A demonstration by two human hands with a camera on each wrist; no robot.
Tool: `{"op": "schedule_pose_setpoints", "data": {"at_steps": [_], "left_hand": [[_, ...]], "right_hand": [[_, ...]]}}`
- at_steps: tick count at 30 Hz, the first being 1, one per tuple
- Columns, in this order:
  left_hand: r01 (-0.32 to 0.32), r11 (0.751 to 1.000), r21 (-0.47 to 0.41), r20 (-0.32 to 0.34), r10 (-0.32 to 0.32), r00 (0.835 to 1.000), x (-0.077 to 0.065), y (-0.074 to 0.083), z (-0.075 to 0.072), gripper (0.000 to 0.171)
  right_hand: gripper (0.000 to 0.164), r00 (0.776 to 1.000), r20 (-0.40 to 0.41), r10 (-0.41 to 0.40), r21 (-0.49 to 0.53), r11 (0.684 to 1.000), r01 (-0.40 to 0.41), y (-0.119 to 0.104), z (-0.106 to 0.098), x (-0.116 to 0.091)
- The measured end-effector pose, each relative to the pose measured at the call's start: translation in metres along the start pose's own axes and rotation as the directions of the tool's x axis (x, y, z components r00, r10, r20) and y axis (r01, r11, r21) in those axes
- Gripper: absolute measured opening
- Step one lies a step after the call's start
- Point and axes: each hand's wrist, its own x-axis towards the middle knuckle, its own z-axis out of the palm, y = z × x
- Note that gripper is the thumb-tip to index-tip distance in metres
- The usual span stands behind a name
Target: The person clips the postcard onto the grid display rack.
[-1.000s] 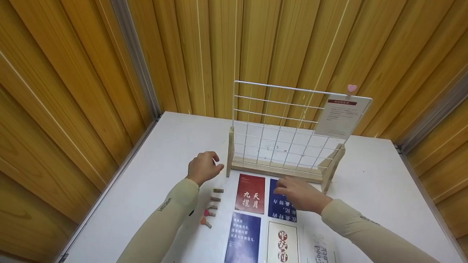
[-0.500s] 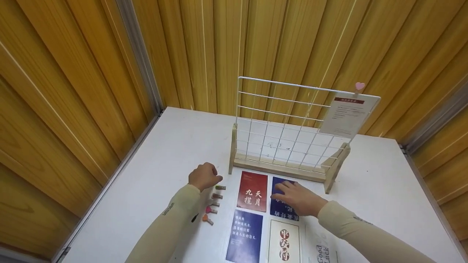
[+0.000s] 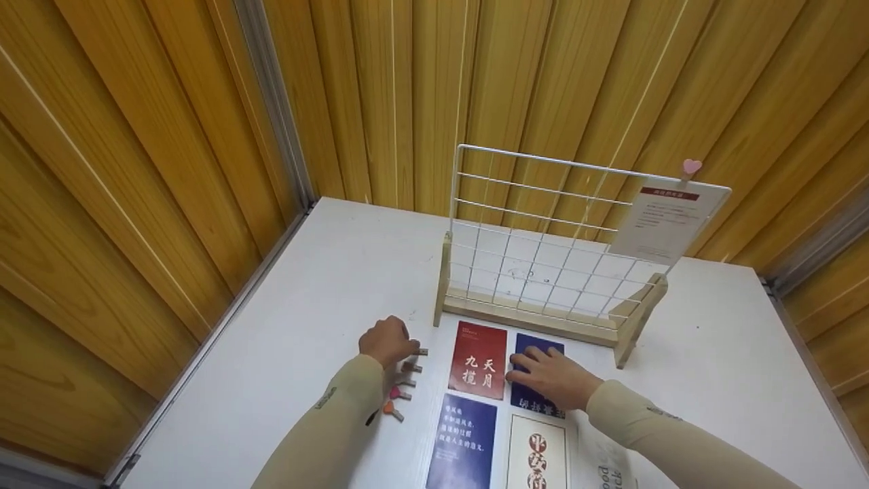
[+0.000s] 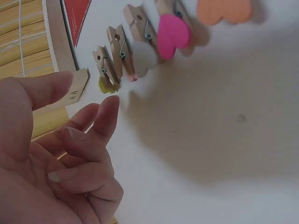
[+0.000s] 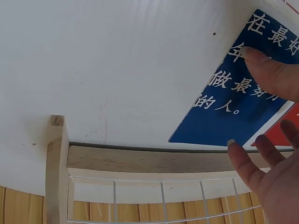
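Note:
Beside a row of small wooden clothespins, my left hand (image 3: 388, 341) hovers with its thumb and index finger apart. Closest to the fingertips in the left wrist view is the clothespin with a yellow-green end (image 4: 106, 70). Farther along lie a clothespin with a grey heart (image 4: 145, 58), one with a pink heart (image 4: 173, 35) and one with an orange heart (image 4: 224, 11). Over a blue card with white writing (image 5: 210, 126), my right hand (image 3: 553, 373) spreads its thumb and fingers and hides part of the card. Nothing is held in either hand.
A white wire grid (image 3: 526, 155) stands in a wooden base (image 3: 536, 318) behind the cards. A pink heart clothespin (image 3: 692, 167) holds a pale card (image 3: 655, 227) at its upper right. Also laid out are a red card (image 3: 478, 360), another blue card (image 3: 461, 445) and a cream card (image 3: 536, 445).
My left hand has come down from beside the grid stand to the nearest clothespin. My right hand has lowered slightly over the blue card, its fingers spreading. The head view has shifted a little.

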Motion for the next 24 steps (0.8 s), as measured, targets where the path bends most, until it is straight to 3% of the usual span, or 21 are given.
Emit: {"op": "schedule_pose_setpoints", "data": {"at_steps": [4, 10, 20, 24], "left_hand": [[0.001, 1.0, 0.008, -0.006, -0.001, 1.0, 0.0, -0.002, 0.002, 0.023], [0.019, 1.0, -0.006, 0.013, -0.019, 1.0, 0.001, -0.003, 0.004, 0.021], [0.034, 0.999, -0.009, 0.01, -0.034, 0.999, 0.0, -0.004, 0.007, 0.018], [0.037, 0.999, -0.019, 0.0, -0.037, 0.999, -0.002, -0.006, 0.006, 0.016]], "right_hand": [[0.073, 1.0, -0.012, -0.008, -0.012, 1.0, 0.008, 0.001, 0.001, 0.003], [0.07, 1.0, 0.03, -0.009, -0.012, 1.0, 0.009, 0.002, 0.001, 0.008], [0.059, 0.995, -0.059, -0.084, -0.031, 0.996, 0.083, 0.012, 0.004, 0.009], [0.061, 0.993, -0.049, -0.108, -0.019, 0.994, 0.107, 0.015, 0.004, 0.012]]}}
